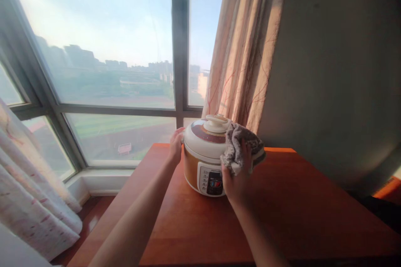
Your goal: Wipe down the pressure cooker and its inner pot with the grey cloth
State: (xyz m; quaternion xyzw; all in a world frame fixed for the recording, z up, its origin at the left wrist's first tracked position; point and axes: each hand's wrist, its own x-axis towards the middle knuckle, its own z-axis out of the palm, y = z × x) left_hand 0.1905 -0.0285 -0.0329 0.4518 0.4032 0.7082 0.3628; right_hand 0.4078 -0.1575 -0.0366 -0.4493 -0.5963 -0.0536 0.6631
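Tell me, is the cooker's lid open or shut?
Shut: the lid sits flat on the cooker, no gap showing.

The round white-and-gold plastic cooker (pixel 203 156) looks smooth and glossy; the grey towelling cloth (pixel 239 147) at its three o'clock is rough, and the reddish-brown wooden table (pixel 297 212) carries a smooth satin sheen.

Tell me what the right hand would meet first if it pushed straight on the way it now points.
The right hand already presses a grey cloth against the cooker, so it would meet the cooker's lid edge through the cloth at once. Beyond that hangs the curtain, though depth is unclear.
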